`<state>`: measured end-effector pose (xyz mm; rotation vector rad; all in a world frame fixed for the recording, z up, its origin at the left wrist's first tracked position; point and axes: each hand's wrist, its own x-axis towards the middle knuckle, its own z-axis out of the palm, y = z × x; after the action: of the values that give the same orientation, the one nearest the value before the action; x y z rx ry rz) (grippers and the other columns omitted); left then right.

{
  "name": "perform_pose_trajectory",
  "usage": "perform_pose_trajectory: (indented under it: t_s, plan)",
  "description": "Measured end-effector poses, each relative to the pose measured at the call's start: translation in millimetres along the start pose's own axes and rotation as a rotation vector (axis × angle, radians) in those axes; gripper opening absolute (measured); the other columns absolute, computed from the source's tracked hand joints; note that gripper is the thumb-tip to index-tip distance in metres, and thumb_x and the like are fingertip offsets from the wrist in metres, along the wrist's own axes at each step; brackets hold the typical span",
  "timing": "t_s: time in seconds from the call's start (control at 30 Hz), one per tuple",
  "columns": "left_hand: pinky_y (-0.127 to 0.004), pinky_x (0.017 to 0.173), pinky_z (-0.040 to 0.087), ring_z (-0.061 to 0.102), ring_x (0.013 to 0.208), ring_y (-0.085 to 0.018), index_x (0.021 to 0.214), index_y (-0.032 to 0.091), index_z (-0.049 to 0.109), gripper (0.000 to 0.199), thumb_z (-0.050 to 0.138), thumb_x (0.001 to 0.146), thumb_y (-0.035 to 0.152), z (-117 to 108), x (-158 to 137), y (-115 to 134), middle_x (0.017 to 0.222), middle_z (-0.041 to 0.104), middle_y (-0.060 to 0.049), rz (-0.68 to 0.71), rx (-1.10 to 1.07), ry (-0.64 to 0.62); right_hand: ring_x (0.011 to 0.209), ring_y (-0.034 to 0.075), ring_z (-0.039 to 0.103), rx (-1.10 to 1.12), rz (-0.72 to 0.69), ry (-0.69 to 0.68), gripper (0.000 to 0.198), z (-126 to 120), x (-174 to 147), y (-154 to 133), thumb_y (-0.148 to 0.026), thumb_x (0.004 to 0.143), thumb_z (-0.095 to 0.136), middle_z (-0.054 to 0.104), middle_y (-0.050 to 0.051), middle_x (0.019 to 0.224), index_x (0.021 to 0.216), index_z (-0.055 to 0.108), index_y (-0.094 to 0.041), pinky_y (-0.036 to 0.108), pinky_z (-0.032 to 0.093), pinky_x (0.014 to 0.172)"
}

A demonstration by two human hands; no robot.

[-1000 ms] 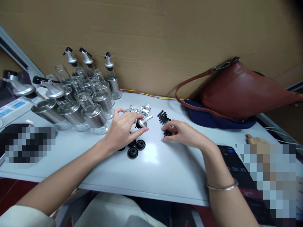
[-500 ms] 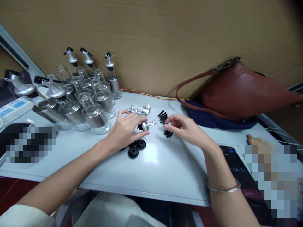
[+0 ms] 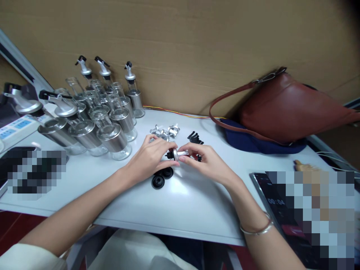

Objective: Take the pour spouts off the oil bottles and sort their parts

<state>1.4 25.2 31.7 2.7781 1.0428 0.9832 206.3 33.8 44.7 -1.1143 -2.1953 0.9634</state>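
My left hand [image 3: 149,155] holds a silver pour spout [image 3: 175,154] by its base, between thumb and fingers. The spout lies sideways, black stopper end towards my left palm and silver tube pointing right. The thumb and fingers of my right hand [image 3: 205,159] close around the tube's tip; whether a small part is also pinched there is hidden. Black rubber discs [image 3: 158,182] lie below my left hand. Beyond it is a pile of silver spout parts [image 3: 173,131]. Thin black levers [image 3: 194,137] and small black pieces [image 3: 199,158] sit by my right hand, the latter partly covered.
Several glass bottles with steel sleeves [image 3: 112,138] crowd the left of the white table [image 3: 197,210], some topped with spouts. A brown leather bag [image 3: 275,108] rests on dark blue cloth [image 3: 261,144] at right. A phone [image 3: 277,202] showing a timer lies at front right.
My right hand has moved left from the black parts to the tip of the spout. The left hand keeps its hold, with the spout slightly lower and farther right.
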Motion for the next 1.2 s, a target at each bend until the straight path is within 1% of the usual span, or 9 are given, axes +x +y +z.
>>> perform_pose_trajectory:
  t_s: [0.07,0.13,0.23,0.37,0.63,0.8,1.0,1.1,1.2]
  plan:
    - [-0.034,0.084,0.039,0.063,0.080,-0.017,0.107,0.013,0.052,0.034,0.052,0.089,0.042,0,0,0,0.089,0.068,-0.006,0.016,-0.004,0.011,0.061,0.011,0.046,-0.005,-0.017,0.001,0.021,0,-1,-1,-0.036,0.088,0.053,0.059,-0.001,0.070,0.082,0.062,-0.018,0.023,0.034,0.057]
    - [-0.033,0.081,0.042,0.063,0.080,-0.018,0.112,0.012,0.051,0.036,0.048,0.091,0.041,1,0,-1,0.088,0.068,-0.007,0.018,-0.012,0.038,0.056,0.010,0.039,0.028,-0.005,-0.011,0.030,0,-1,-1,-0.041,0.090,0.048,0.047,-0.003,0.061,0.072,0.055,-0.018,0.024,0.030,0.054]
    - [-0.032,0.078,0.045,0.062,0.081,-0.018,0.112,0.014,0.051,0.029,0.047,0.093,0.036,1,1,-1,0.089,0.068,-0.007,0.029,-0.045,0.087,0.053,0.009,0.031,0.163,0.079,-0.034,0.040,-1,-1,1,-0.047,0.090,0.044,0.034,-0.005,0.056,0.062,0.045,-0.018,0.025,0.025,0.052]
    - [-0.031,0.076,0.047,0.061,0.077,-0.016,0.106,0.014,0.053,0.021,0.052,0.092,0.029,1,2,0,0.084,0.067,-0.006,0.083,-0.108,0.134,0.052,0.009,0.034,0.361,0.129,-0.073,0.044,0,-1,2,-0.050,0.087,0.045,0.038,-0.005,0.054,0.057,0.042,-0.018,0.026,0.028,0.055]
    - [-0.031,0.074,0.048,0.060,0.078,-0.017,0.102,0.016,0.050,0.017,0.058,0.088,0.020,3,-1,2,0.083,0.066,-0.006,0.172,-0.175,0.191,0.037,0.007,0.034,0.598,0.224,-0.187,0.048,-4,0,-4,-0.052,0.085,0.048,0.044,-0.003,0.041,0.050,0.044,-0.018,0.025,0.027,0.045]
    - [-0.033,0.077,0.044,0.059,0.073,-0.016,0.098,0.015,0.052,0.012,0.057,0.088,0.018,-4,1,2,0.081,0.068,-0.005,0.200,-0.039,0.123,0.045,0.007,0.041,0.722,0.189,-0.201,0.044,-3,1,-3,-0.053,0.079,0.060,0.046,-0.004,0.051,0.056,0.049,-0.017,0.023,0.032,0.045]
    - [-0.033,0.080,0.041,0.058,0.066,-0.015,0.097,0.014,0.054,0.010,0.052,0.090,0.021,-9,4,0,0.075,0.067,-0.003,0.202,0.108,0.117,0.050,0.008,0.045,0.714,0.161,-0.209,0.039,1,1,1,-0.049,0.084,0.055,0.050,-0.002,0.058,0.065,0.053,-0.015,0.023,0.035,0.049]
    - [-0.034,0.078,0.039,0.059,0.067,-0.016,0.096,0.012,0.055,0.013,0.045,0.093,0.021,-11,5,0,0.073,0.066,-0.003,0.200,0.240,0.068,0.049,0.007,0.040,0.658,0.136,-0.161,0.038,4,1,-1,-0.050,0.084,0.055,0.044,-0.004,0.056,0.069,0.055,-0.015,0.023,0.032,0.048]
    - [-0.036,0.078,0.035,0.060,0.070,-0.018,0.097,0.011,0.055,0.020,0.041,0.095,0.025,-14,7,-1,0.075,0.068,-0.005,0.216,0.326,0.043,0.046,0.007,0.032,0.676,0.130,-0.168,0.040,6,2,-4,-0.053,0.084,0.054,0.036,-0.007,0.052,0.072,0.055,-0.015,0.022,0.027,0.044]
